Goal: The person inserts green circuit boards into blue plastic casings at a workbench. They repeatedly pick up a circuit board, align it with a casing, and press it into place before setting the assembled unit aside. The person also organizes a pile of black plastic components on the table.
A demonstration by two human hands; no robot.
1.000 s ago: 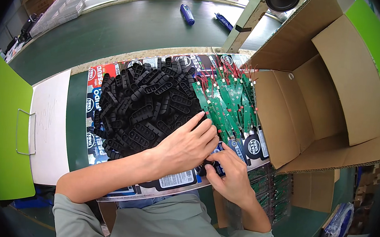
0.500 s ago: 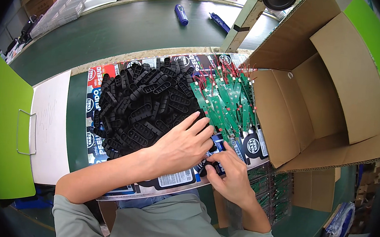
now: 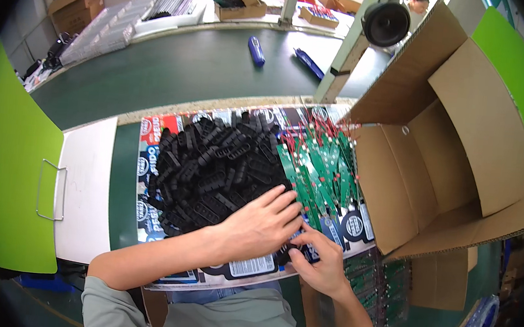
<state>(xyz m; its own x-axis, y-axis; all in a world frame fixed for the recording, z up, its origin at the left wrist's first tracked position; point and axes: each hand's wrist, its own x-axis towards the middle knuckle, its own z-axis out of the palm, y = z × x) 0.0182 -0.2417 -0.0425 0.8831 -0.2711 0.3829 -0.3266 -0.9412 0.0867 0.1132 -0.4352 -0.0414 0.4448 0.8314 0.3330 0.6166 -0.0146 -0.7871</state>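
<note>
Printed sheet (image 3: 253, 267), black parts (image 3: 211, 171) piled just beyond left hand (image 3: 263, 223), right hand (image 3: 322, 262) alongside, both grips unclear

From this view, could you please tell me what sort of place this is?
Probably an electronics assembly workshop: green circuit boards, heaped black parts and a long green surface suggest it.

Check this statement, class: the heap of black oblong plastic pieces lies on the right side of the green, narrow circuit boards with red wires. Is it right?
No, the side is wrong: the head view shows the heap of black oblong plastic pieces on the left side of the green, narrow circuit boards with red wires.
</note>
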